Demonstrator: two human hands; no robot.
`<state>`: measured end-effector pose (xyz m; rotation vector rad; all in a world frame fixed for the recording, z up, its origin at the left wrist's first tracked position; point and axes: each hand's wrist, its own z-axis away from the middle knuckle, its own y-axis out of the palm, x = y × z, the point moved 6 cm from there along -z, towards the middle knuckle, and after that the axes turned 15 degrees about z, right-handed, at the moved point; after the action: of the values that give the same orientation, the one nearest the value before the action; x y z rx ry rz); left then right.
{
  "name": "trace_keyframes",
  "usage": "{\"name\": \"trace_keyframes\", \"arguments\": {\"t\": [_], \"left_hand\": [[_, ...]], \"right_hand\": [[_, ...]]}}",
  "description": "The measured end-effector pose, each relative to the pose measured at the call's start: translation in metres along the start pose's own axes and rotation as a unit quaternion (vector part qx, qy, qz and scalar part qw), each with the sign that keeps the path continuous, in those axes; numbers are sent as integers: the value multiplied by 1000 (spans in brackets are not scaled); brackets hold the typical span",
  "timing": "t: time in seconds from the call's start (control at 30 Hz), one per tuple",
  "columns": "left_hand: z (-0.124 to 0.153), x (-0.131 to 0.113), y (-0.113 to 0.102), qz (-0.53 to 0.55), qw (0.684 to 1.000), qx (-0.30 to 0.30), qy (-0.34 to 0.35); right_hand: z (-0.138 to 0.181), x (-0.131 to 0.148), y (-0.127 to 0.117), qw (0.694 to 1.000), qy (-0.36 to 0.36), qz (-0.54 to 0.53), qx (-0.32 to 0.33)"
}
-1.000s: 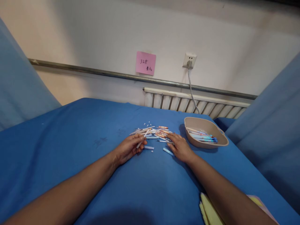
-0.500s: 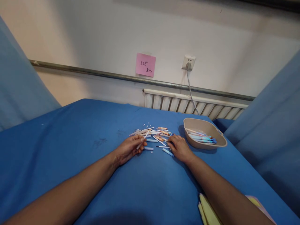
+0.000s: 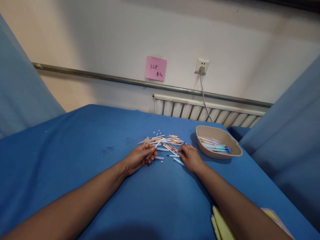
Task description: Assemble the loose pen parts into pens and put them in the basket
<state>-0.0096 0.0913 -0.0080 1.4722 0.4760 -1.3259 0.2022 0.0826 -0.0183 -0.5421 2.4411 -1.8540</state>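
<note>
My left hand [image 3: 140, 156] is closed around a thin white pen refill [image 3: 157, 144], which sticks up at a slant from the fingers; a paler barrel-like piece shows lower in the grip. To its right, my right hand [image 3: 192, 158] is bent over the edge of a pile of pen parts [image 3: 160, 139], thumb and fingertips drawn together. Whatever lies between those fingertips is too small to make out. Near them are orange printed barrels [image 3: 168, 146], a dark-tipped refill [image 3: 172, 155] and a light blue barrel [image 3: 178, 161]. Another blue barrel [image 3: 159, 157] lies beside my left fingers.
A beige basket [image 3: 238, 150] holding several pens stands right of the pile on the blue cloth [image 3: 100, 186]. Small white tips [image 3: 157, 133] are scattered behind the pile. A yellow cloth [image 3: 220, 223] lies under my right forearm. Radiator [image 3: 180, 108] and wall are behind.
My right fingertips have shifted very slightly at the pile's edge. My left hand keeps the refill in nearly the same place.
</note>
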Motion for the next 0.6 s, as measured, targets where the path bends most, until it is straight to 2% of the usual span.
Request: {"name": "trace_keyframes", "arguments": {"t": [0.17,0.4,0.5,0.6], "left_hand": [[0,1,2,-34,999,-1,7],[1,5,5,-97,995,10,27],[1,6,6,-117,993,14,28],[2,8,8,-140,990,18,22]], "right_hand": [[-1,-8,-1,999,33,-8,-28],[0,-12,-12,987,49,-110,-107],[0,-18,-13,961,91,-219,-142],[0,-19,-8,922,118,-342,-140]]}}
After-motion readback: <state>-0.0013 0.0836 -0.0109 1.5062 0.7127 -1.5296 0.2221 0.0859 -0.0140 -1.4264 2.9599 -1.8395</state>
